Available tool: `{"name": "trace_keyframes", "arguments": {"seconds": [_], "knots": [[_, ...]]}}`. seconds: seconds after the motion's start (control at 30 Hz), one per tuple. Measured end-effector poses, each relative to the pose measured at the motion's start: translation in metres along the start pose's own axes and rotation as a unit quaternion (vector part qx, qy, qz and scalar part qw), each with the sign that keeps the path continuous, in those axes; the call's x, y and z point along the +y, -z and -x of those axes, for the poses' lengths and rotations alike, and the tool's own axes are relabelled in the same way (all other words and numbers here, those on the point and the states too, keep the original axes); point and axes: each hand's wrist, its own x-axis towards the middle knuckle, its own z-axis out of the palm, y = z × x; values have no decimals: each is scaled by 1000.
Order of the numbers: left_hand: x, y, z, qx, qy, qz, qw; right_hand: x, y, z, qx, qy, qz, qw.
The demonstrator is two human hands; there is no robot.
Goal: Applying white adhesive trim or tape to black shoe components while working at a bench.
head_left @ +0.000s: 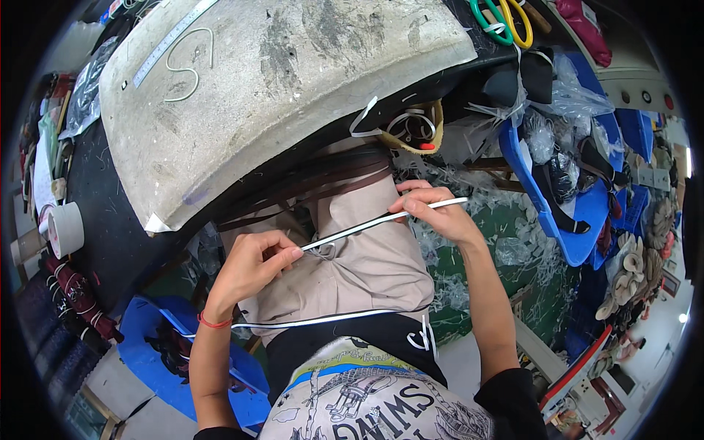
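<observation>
1. Head view: the left hand (253, 265) pinches a white strip (352, 234) between thumb and forefinger; whether the strip runs on inside the fist is hidden.
2. The right hand (440, 214) grips the strip near its other end, thumb on top, with a short tip poking out past the fingers.
3. Between the hands the strip hangs over the trousers (374, 275), straight, slanting up toward the right, with a dark line along its lower side.
4. To handle it well, I would hold just enough pull to take out slack; more might stretch or kink it.
5. Both pinches should sit flat on the strip, so that neither wrist puts a twist into it.
6. The left fingertips hide their end; easing them back a little would show whether the edges line up.
7. A second white length (337, 319) lies across the lap, below the hands; whether it joins the first, I cannot tell. Best not to let the two tangle.
8. The slab (242, 132) beyond the knees could give a firmer surface for flattening than cloth does.
</observation>
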Motion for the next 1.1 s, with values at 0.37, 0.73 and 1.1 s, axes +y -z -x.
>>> {"name": "trace_keyframes", "arguments": {"seconds": [0.37,0.73,1.1], "knots": [[-37,32,30,18,60,33,997,8,7,1,-16,-60,-146,987],[-84,63,68,109,87,2,990,21,12,5,-21,-82,-179,980],[-158,111,130,251,150,-133,947,13,10,1,-31,-86,-163,982]]}}
